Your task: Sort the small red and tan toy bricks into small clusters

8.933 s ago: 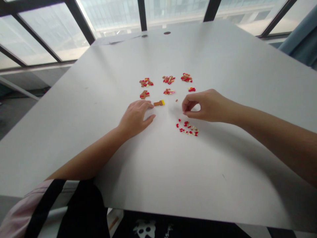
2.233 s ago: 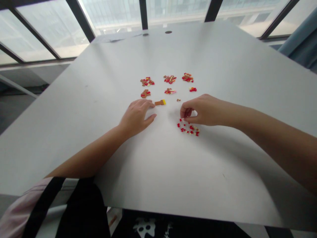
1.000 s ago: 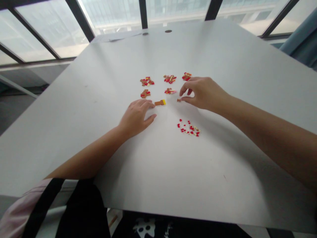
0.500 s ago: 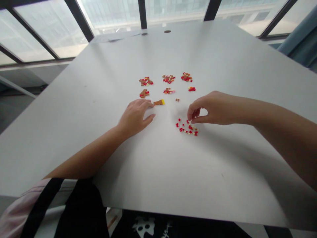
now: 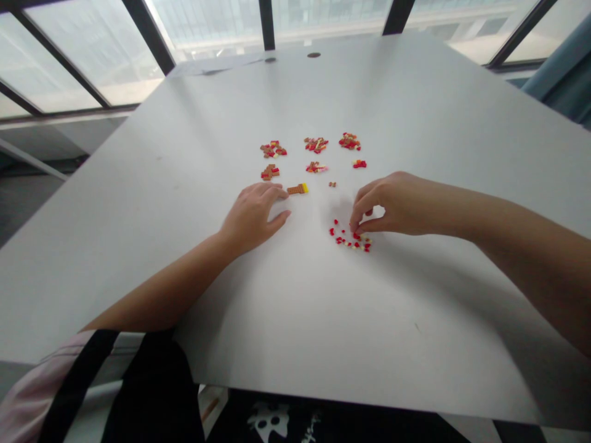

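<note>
My left hand (image 5: 253, 215) lies open on the table, thumb apart from the fingers. Its fingertips are at the left end of a brown assembly of small building bricks with a yellow end (image 5: 297, 189). My right hand (image 5: 388, 203) reaches down with thumb and forefinger pinched at the upper edge of a scatter of tiny red and cream pieces (image 5: 349, 244). Whatever lies between those fingertips is too small to make out. A tiny brown piece (image 5: 332, 184) sits beyond the scatter, between the two hands.
Farther back on the white table (image 5: 295, 307) are piles of small bricks: a brown-red one (image 5: 273, 149), a mixed one (image 5: 316, 144), a red-orange one (image 5: 349, 141). Nearer lie smaller groups (image 5: 270, 172), (image 5: 316, 167) and a red cluster (image 5: 359, 164). Windows stand behind.
My right hand has dipped slightly, its thumb and forefinger coming closer together and down onto the red pieces. My left hand keeps its place by the brown assembly.
</note>
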Motion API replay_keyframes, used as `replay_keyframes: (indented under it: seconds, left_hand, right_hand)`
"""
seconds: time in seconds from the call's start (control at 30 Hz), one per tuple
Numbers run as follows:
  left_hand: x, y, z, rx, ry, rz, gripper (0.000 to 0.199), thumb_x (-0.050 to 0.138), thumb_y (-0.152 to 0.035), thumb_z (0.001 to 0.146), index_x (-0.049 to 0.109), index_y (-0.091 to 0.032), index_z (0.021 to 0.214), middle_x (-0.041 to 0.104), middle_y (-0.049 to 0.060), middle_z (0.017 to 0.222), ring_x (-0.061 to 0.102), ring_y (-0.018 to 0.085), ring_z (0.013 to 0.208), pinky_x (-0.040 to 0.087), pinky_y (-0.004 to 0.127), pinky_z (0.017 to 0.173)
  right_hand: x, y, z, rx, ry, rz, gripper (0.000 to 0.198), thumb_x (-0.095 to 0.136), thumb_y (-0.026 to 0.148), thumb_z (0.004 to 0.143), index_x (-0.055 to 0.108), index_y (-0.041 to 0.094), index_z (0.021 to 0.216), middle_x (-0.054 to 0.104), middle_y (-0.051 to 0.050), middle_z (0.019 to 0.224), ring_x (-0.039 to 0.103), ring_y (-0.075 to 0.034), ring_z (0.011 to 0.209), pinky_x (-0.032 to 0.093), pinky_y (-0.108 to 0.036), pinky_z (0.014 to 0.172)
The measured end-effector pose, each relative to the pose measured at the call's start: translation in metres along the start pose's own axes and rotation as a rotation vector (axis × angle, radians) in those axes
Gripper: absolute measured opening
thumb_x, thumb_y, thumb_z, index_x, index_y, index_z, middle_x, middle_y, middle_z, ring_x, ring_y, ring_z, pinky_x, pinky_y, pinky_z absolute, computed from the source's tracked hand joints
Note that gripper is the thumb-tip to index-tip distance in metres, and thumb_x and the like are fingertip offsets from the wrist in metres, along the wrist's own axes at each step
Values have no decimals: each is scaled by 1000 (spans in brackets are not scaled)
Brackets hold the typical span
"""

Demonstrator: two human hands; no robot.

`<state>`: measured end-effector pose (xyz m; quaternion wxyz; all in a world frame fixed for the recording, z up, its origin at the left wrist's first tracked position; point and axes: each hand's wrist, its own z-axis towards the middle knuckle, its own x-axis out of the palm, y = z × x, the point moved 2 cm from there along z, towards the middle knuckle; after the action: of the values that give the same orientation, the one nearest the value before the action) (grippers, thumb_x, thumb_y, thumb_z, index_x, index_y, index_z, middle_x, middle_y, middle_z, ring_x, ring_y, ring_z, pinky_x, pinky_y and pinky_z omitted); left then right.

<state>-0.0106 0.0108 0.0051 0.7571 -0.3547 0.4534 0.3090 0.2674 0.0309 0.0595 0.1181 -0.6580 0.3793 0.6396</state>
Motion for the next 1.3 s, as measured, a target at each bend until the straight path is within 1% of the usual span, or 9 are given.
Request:
replay_keyframes:
  seconds: [0.23,0.4,0.5,0.63,0.83,0.93,1.1,1.23,1.3]
  left_hand:
    - [1,0,0,11,-7,7,27,62,-29,97,67,-18,121,73,16,140,66,31,135,48,52,119]
    - [1,0,0,-2,-4,-5,26,63,-29,97,67,-19,121,72,15,140,65,31,136,47,53,120]
    - [0,0,0,-4,-2,-7,26,63,-28,97,67,-19,121,72,15,141,65,32,136,47,53,120]
    - [0,0,0,-10,3,-7,25,63,-28,97,66,-21,121,72,13,141,65,31,136,46,52,121]
    - [1,-1,0,-2,-7,2,26,63,-28,97,67,-19,121,73,14,139,66,31,134,47,51,120]
    - [1,0,0,1,-6,-1,26,64,-28,97,66,-19,121,73,14,139,66,31,133,47,52,120]
    - [2,0,0,13,-6,-7,25,63,-28,97,66,-19,121,72,14,138,66,30,133,47,52,120]
    - [2,0,0,0,-2,1,26,63,-29,97,66,-20,121,72,13,139,66,31,133,47,52,119]
    - [1,0,0,-2,-4,7,27,63,-29,97,67,-19,122,72,14,139,66,31,133,47,52,119]
  right_hand:
    - [1,-10,-2,20,34,2,19,68,38,82,85,31,79,81,-2,85,71,-22,76,50,-36,75]
    - [-1,-19,-3,51,32,-11,21,65,38,84,83,28,82,81,-3,89,71,-22,75,49,-38,77]
    - [-2,-27,2,61,-37,-25,21,63,38,83,82,27,81,80,-3,85,70,-22,73,49,-37,76]
    - [0,-39,17,108,-181,-57,22,63,40,85,82,28,84,78,-2,86,69,-20,72,48,-35,75]
    - [6,-45,45,169,-326,-89,23,62,35,88,83,25,90,80,-7,97,71,-25,82,51,-38,82]
    - [8,-44,52,230,-387,-76,19,67,35,89,83,26,89,80,-6,93,71,-25,87,51,-38,85]
    - [8,-39,51,281,-429,-38,18,69,27,90,86,23,94,79,-5,87,70,-22,84,51,-37,84]
    - [1,-31,41,303,-452,-37,17,70,25,89,87,24,93,77,-4,83,71,-23,82,52,-39,82]
    - [-2,-28,32,309,-439,-33,17,70,26,89,87,25,92,77,-4,85,71,-24,83,52,-39,82]
